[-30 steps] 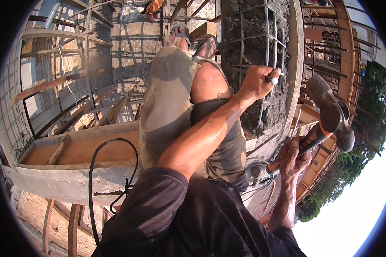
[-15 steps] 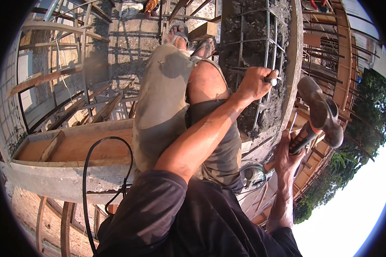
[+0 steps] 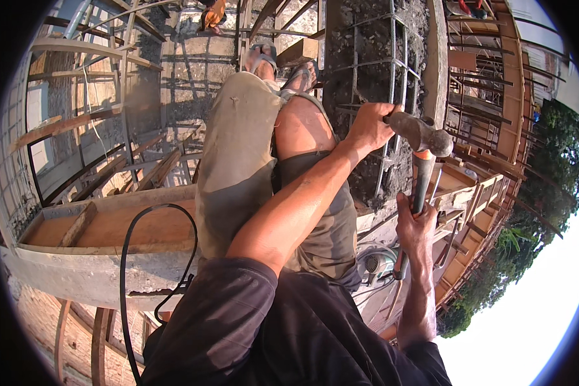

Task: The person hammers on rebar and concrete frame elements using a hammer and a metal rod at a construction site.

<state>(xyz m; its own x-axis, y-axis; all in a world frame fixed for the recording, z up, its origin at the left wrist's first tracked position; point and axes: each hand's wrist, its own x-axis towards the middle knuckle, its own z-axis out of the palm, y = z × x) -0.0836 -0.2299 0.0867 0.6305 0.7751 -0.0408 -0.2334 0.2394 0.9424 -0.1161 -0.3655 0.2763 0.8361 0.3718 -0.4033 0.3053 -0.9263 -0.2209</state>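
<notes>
My left hand (image 3: 372,127) is closed around a chisel, above the rebar (image 3: 392,77) and rough dark concrete (image 3: 375,45) of a beam. The hammer head hides most of the chisel's end in this view. In my right hand (image 3: 415,222) is a hammer (image 3: 423,177) with a worn steel head and a dark handle with an orange band. Its head overlaps the top of my left fist; whether it touches the chisel I cannot tell. My legs stretch ahead, with sandalled feet (image 3: 262,59) beside a wood block (image 3: 297,51).
A timber formwork board (image 3: 437,58) runs along the beam's right side. Beside my right hip lies a green-and-grey power tool (image 3: 376,262) with a cable. A black cable (image 3: 126,257) loops at my left. Timber framing (image 3: 83,122) drops away to the left. Another person's orange clothing (image 3: 215,13) shows far ahead.
The hammer has swung left, from out beside the beam to over the chisel held in my left hand. My right hand has shifted slightly left, and the view has moved a little.
</notes>
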